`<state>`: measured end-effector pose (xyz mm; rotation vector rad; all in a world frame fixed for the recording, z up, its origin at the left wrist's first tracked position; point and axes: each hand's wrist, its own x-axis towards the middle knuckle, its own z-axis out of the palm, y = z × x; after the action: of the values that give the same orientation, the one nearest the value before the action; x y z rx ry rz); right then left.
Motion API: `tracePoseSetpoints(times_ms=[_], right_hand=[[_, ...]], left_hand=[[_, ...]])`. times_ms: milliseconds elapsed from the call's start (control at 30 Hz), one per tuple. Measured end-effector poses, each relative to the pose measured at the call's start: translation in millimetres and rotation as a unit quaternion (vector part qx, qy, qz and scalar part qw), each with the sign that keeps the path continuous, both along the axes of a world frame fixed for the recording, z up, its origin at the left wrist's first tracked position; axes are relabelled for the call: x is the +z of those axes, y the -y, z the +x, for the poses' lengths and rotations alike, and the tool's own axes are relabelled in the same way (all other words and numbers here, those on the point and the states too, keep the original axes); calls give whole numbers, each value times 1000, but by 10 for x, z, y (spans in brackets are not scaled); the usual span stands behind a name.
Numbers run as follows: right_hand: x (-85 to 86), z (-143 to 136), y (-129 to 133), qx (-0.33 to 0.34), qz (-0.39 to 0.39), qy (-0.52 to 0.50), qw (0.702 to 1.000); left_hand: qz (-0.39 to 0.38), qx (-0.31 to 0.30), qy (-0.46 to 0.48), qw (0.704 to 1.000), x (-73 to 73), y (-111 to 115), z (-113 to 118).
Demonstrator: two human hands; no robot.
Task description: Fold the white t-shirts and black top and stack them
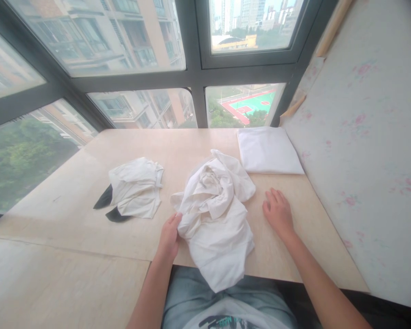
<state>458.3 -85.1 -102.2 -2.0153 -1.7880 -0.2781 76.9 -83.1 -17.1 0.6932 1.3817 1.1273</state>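
Note:
A crumpled white cloth (215, 214) lies in a loose heap in front of me, its lower end hanging over the table's near edge. The folds hide what kind of item it is. My left hand (170, 235) pinches its left edge between thumb and fingers. To the right of the heap, my right hand (278, 211) rests on the table, holding nothing, its fingers slightly bent and apart from the cloth.
On the left lies a white garment (137, 189) resembling shorts, with two black ends. A neatly folded white cloth (269, 151) sits at the back right. Windows border the wooden table (71, 224) behind; a flowered wall (373, 151) stands right.

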Motion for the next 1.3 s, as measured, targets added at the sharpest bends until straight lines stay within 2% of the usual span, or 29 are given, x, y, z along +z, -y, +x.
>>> tracePoseSetpoints(times_ms=[267, 367, 433, 500, 600, 667, 733, 800, 867, 933, 1000, 1067, 1167, 1300], right_hand=[[24, -28, 19, -2, -3, -18, 1000], [77, 6, -7, -5, -10, -79, 997], [198, 18, -41, -20, -21, -167, 986], [412, -44, -65, -21, -39, -287, 957], [838, -359, -48, 54, -67, -402, 912], [1085, -689, -9, 120, -91, -358, 921], [1225, -1026, 20, 163, -125, -237, 950], [1250, -1290, 19, 178, -158, -108, 965], [1209, -1444, -11, 174, -193, -19, 965], [1172, -1497, -53, 154, -227, 20, 962], [1190, -1485, -94, 131, -249, 16, 959], [1275, -1441, -135, 119, -254, -32, 959], [1486, -1376, -231, 145, -238, -179, 943], [1777, -1436, -515, 199, -204, -413, 865]], left_hand=[[-1, 41, 44, 998, -39, -58, 62], [25, 43, 44, 998, -55, -5, 84], [48, 50, 35, 997, -86, 55, 98], [69, 63, 25, 995, -128, 130, 121], [125, 61, -68, 988, -194, 238, 186], [164, 44, -169, 971, -228, 284, 238], [183, 33, -232, 955, -253, 302, 277], [190, 29, -265, 945, -270, 300, 293], [188, 27, -295, 936, -279, 294, 289], [181, 25, -312, 932, -283, 290, 277], [173, 18, -310, 935, -281, 292, 270], [167, 11, -310, 936, -274, 295, 272], [162, 10, -311, 936, -257, 296, 281], [157, 4, -307, 938, -243, 292, 285]])
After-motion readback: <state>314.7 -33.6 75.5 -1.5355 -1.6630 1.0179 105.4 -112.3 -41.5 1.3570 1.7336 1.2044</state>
